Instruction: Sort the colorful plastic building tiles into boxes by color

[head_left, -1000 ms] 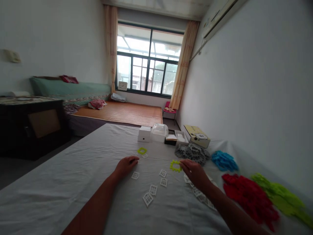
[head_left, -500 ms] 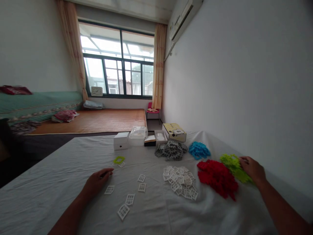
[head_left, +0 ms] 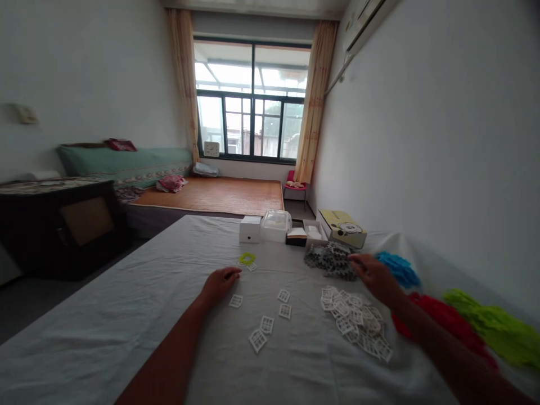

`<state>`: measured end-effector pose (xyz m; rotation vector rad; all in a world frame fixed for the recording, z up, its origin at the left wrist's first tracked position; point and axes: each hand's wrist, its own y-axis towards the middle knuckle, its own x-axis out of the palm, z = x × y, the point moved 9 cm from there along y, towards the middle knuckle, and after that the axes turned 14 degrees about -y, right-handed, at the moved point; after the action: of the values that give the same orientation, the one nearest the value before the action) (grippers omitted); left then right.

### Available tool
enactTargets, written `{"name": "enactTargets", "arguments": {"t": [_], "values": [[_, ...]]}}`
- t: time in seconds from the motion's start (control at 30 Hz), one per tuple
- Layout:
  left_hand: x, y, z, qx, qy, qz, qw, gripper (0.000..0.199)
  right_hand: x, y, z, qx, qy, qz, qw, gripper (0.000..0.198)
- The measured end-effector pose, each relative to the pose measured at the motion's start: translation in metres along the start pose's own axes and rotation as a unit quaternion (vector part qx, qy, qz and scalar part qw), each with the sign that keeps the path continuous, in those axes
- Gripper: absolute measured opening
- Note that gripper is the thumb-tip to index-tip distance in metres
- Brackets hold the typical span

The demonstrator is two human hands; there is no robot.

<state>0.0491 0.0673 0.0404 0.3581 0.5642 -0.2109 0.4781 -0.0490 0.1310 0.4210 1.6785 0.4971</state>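
Note:
My left hand (head_left: 220, 284) rests on the cloth with its fingers curled together; whatever it may hold is hidden. Just beyond its fingertips a lime-green toothed ring (head_left: 247, 259) lies partly over white window-shaped pieces (head_left: 252, 267). My right hand (head_left: 373, 274) reaches over the right end of a pile of grey toothed pieces (head_left: 323, 257). Its fingertips are pinched together at the pile, and I cannot make out whether a piece is between them. Several loose white window-shaped pieces (head_left: 266, 324) lie between my hands. A heap of the same white pieces (head_left: 356, 318) sits below my right hand.
Blue pieces (head_left: 399, 269), red pieces (head_left: 447, 326) and lime-green pieces (head_left: 493, 320) are heaped at the right, the red partly behind my forearm. Along the back stand a white box (head_left: 250, 229), a clear plastic container (head_left: 276, 225) and a yellow box (head_left: 342, 228).
The view has swung left, so everything shifts right. My right hand has left the lime-green heap and come across to the grey pile. My left hand stays near the green ring.

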Motion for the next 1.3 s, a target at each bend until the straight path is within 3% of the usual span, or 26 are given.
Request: {"name": "enactTargets", "arguments": {"t": [0.07, 0.13, 0.2, 0.27, 0.37, 0.53, 0.63, 0.73, 0.87, 0.97, 1.03, 1.13, 1.2, 1.3], "values": [[-0.001, -0.001, -0.003, -0.002, -0.021, 0.008, 1.0, 0.035, 0.044, 0.007, -0.094, -0.087, 0.055, -0.082, 0.991, 0.028], [-0.002, -0.003, -0.006, -0.004, -0.041, 0.013, 0.999, 0.034, 0.077, 0.009, -0.17, -0.158, 0.073, -0.122, 0.977, 0.025], [-0.003, -0.003, -0.008, -0.005, -0.055, 0.018, 0.998, 0.033, 0.104, 0.016, -0.225, -0.2, 0.08, -0.134, 0.967, 0.023], [-0.005, -0.003, -0.009, -0.006, -0.063, 0.025, 0.998, 0.032, 0.127, 0.031, -0.261, -0.215, 0.079, -0.135, 0.964, 0.025], [-0.007, -0.003, -0.011, -0.009, -0.061, 0.036, 0.997, 0.032, 0.156, 0.059, -0.289, -0.203, 0.069, -0.132, 0.968, 0.028], [-0.006, -0.003, -0.012, -0.014, -0.056, 0.032, 0.998, 0.034, 0.181, 0.076, -0.301, -0.181, 0.032, -0.141, 0.973, 0.018], [-0.006, -0.003, -0.011, -0.014, -0.057, 0.029, 0.998, 0.034, 0.168, 0.069, -0.302, -0.204, -0.016, -0.133, 0.97, 0.021], [-0.006, -0.003, -0.009, -0.013, -0.064, 0.025, 0.998, 0.033, 0.131, 0.057, -0.292, -0.209, -0.039, -0.1, 0.972, 0.025], [-0.006, -0.002, -0.007, -0.026, -0.086, 0.013, 0.996, 0.038, 0.073, 0.029, -0.242, -0.17, -0.028, -0.062, 0.983, 0.023], [-0.005, 0.0, -0.004, -0.021, -0.072, -0.005, 0.997, 0.043, 0.037, 0.004, -0.169, -0.113, 0.04, -0.046, 0.992, 0.024], [-0.007, 0.003, -0.003, -0.005, -0.048, -0.003, 0.999, 0.042, 0.012, -0.01, -0.1, -0.049, 0.063, -0.024, 0.997, 0.027], [-0.007, 0.01, -0.008, -0.011, -0.025, -0.003, 1.0, 0.044, -0.035, -0.033, 0.034, 0.098, 0.044, 0.042, 0.993, 0.033], [-0.006, 0.013, -0.011, -0.014, -0.023, -0.009, 1.0, 0.044, -0.07, -0.06, 0.129, 0.221, -0.006, 0.096, 0.971, 0.038], [-0.006, 0.017, -0.016, -0.019, -0.016, -0.007, 1.0, 0.044, -0.111, -0.114, 0.248, 0.384, -0.11, 0.155, 0.904, 0.039]]}}
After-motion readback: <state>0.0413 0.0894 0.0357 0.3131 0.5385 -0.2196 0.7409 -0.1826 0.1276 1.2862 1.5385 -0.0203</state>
